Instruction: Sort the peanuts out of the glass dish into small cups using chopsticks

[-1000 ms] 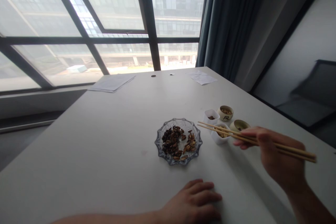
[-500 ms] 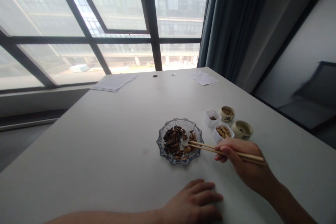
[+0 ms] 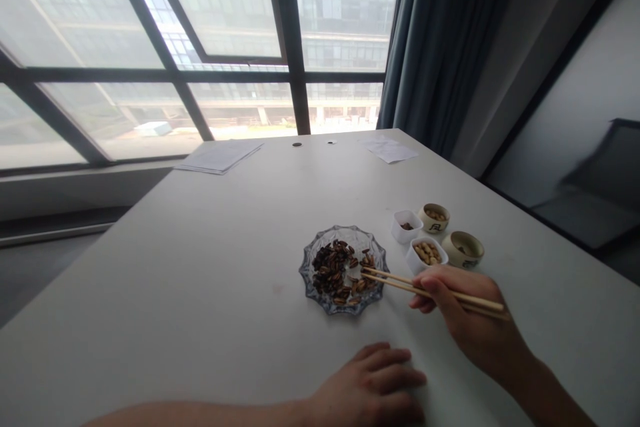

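Left hand (image 3: 373, 387) flat, palm down, fingers together; right hand (image 3: 467, 317) curled in a pinching grip, forearm extended.

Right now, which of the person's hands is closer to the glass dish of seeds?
The right hand: it holds chopsticks whose tips reach over the glass dish. The left hand lies flat on the table, nearer the camera, apart from the dish.

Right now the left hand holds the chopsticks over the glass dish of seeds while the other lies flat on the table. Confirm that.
Not quite: the head view shows the right hand holding the chopsticks over the glass dish of seeds; the left hand lies flat on the table.
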A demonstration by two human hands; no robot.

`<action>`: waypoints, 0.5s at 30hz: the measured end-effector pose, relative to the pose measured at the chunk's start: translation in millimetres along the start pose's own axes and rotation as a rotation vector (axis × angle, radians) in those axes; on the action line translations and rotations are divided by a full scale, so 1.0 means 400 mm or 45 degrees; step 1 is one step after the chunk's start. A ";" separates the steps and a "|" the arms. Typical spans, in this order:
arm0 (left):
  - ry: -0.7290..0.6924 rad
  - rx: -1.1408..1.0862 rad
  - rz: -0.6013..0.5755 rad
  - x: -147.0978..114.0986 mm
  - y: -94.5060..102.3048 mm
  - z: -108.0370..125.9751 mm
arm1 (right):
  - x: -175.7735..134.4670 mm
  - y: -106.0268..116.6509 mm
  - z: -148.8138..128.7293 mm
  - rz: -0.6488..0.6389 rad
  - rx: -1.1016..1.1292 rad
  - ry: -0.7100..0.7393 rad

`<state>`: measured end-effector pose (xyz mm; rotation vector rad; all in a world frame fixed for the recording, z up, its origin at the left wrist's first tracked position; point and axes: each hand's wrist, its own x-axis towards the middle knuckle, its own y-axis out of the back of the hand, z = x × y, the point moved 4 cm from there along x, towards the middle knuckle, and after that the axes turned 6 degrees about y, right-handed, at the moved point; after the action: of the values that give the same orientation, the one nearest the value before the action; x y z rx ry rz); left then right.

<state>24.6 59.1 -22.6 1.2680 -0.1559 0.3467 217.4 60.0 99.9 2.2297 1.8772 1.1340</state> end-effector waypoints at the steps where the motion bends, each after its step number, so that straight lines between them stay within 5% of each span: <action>1: -0.002 0.004 0.012 0.000 0.001 0.000 | -0.001 -0.001 -0.003 0.012 -0.007 0.002; 15: -0.017 -0.019 0.045 0.002 0.008 -0.002 | -0.003 -0.026 0.006 0.007 0.048 0.053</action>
<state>24.1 60.9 -19.9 1.2540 -0.1925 0.3672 209.9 63.0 92.9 2.2488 1.9249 1.1643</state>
